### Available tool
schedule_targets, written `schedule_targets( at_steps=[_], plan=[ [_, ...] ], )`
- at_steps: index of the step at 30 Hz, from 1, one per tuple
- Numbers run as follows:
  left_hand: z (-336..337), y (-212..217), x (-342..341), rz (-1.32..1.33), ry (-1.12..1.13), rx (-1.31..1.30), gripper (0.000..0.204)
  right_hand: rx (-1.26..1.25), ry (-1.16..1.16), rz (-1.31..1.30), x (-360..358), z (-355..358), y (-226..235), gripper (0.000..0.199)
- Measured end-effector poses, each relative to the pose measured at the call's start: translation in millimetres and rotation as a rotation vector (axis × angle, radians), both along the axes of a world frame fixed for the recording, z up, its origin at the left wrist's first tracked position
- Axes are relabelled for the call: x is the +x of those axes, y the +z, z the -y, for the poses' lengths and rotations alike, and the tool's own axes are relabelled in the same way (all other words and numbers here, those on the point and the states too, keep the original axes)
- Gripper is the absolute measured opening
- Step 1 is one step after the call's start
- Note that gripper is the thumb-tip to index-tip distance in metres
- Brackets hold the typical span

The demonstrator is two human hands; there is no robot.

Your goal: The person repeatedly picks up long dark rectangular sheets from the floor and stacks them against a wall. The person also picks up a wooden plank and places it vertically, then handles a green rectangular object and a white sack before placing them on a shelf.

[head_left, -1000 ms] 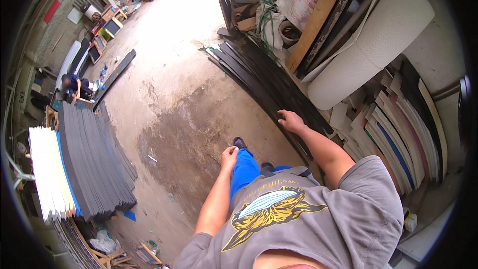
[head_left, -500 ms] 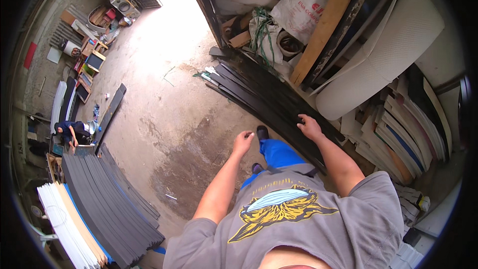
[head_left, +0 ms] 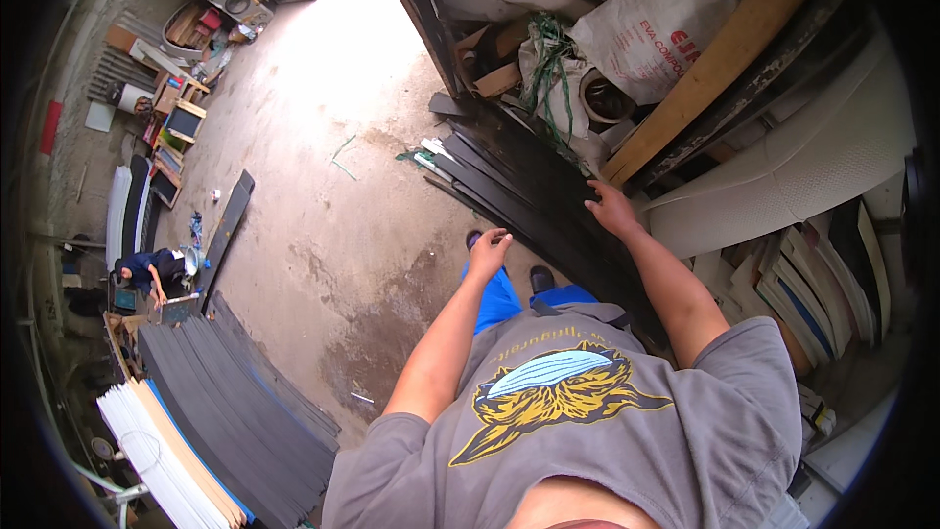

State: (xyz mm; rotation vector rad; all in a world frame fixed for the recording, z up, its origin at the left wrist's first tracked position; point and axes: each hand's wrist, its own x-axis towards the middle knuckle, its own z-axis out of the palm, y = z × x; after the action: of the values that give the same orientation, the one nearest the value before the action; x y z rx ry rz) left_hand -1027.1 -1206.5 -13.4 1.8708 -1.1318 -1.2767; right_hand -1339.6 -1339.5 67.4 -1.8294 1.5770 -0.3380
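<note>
My left hand [head_left: 489,255] hangs over the floor in front of my body, its fingers loosely bent with a gap at the tips and nothing seen in it. Farther to the right, my right hand [head_left: 611,210] is held above long black boards [head_left: 578,220], fingers apart and empty. Whether its fingertips touch anything there, I cannot tell. Beyond my left hand lies a fanned bundle of dark grey strips [head_left: 480,167], a few white ends among them.
A white sack [head_left: 656,29], a wooden plank [head_left: 715,69] and a pale textured roll [head_left: 793,167] crowd the right wall. Stacked dark sheets [head_left: 225,382] and white sheets [head_left: 157,451] stand at left. A person [head_left: 147,269] bends over behind them. Bright doorway [head_left: 362,0] ahead.
I have stepped forward, my feet changing places. My right hand has moved farther ahead over the boards, and my left hand slightly forward. The strip bundle sits farther right in view.
</note>
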Motion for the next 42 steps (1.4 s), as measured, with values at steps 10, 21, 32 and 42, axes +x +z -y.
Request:
schedule_targets(
  at_steps=[10, 21, 32, 42],
  plan=[
    [161.4, 40.4, 75.3, 0.052, -0.178, -0.077, 0.043, -0.031, -0.149, -0.005, 49.3, 84.3, 17.7, 0.056],
    [321.6, 52.0, 47.9, -0.056, -0.329, -0.109, 0.045, -0.298, -0.474, -0.102, -6.9, 209.0, 17.3, 0.074],
    [476.1, 78.5, -50.7, 0.020, -0.460, -0.200, 0.045, -0.538, -1.003, 0.139, -166.8, 465.1, 142.7, 0.112],
    [539.3, 159.5, -93.8, 0.104, -0.356, -0.249, 0.044, -0.726, -0.832, 0.019, -196.7, 556.3, 151.8, 0.051]
  ],
)
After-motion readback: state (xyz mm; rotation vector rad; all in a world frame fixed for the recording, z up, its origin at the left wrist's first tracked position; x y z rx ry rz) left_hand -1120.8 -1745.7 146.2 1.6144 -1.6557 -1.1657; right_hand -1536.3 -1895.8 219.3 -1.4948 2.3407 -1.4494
